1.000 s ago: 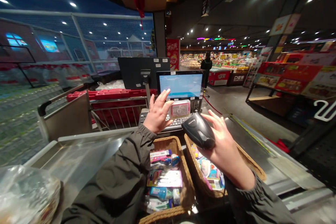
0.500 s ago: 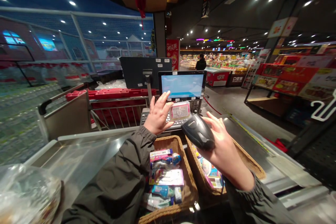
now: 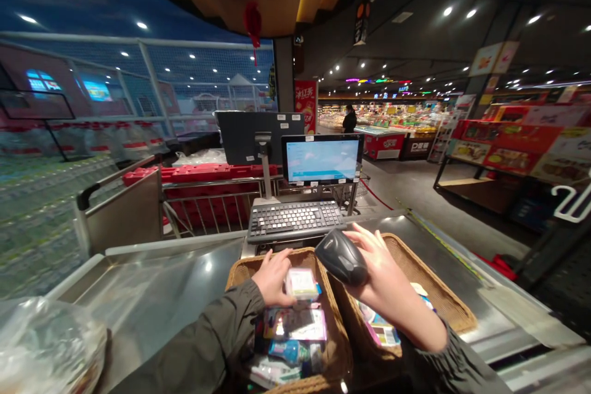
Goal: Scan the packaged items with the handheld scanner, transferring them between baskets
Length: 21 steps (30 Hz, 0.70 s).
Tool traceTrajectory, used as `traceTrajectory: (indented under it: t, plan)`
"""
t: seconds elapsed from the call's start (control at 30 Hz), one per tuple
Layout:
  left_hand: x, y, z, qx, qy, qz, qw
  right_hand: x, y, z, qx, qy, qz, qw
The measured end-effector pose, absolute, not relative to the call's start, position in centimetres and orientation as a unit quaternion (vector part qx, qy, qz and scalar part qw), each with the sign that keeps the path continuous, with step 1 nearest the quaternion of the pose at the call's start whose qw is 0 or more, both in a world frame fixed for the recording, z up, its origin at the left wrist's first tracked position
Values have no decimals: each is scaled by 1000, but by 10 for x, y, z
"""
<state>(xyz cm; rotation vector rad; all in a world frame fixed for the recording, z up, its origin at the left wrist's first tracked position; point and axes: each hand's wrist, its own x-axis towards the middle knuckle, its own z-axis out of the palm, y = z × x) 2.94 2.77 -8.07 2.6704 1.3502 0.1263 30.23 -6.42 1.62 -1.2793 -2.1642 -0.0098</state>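
Note:
My left hand (image 3: 272, 280) is inside the left wicker basket (image 3: 338, 326), its fingers and thumb closed on the edge of a small pack with a white label (image 3: 303, 284). Below that pack lie a flat pink-edged packet (image 3: 300, 324), a blue bottle (image 3: 287, 351) and other small packaged goods. A black barcode scanner (image 3: 340, 257) rests in the grip of my right hand (image 3: 383, 271), above the gap between the two baskets. Under my right forearm, the right wicker basket (image 3: 429, 277) holds colourful packages, partly hidden.
A keyboard (image 3: 295, 219) and a lit screen (image 3: 323, 161) stand behind the baskets, on the metal counter (image 3: 161, 295). Clear plastic bagging (image 3: 41, 345) lies at the near left. A trolley (image 3: 120, 203) stands beyond; a person (image 3: 349, 119) is far off.
My left hand has moved down from in front of the keyboard into the left basket with the small pack. My right hand and the scanner have shifted slightly left and down.

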Motion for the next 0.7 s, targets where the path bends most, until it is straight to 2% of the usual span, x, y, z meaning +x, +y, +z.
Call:
traceTrajectory:
  t: [0.17,0.3,0.7]
  plan:
    - [12,25,-122,869,472,-87,122,306,-63,4,-490,-822,20,291]
    - [18,27,-119,873,457,-131,109,319,-63,-3,-498,-811,25,306]
    - [137,51,-53,949,308,19,70,382,-80,-12,-589,-744,16,315]
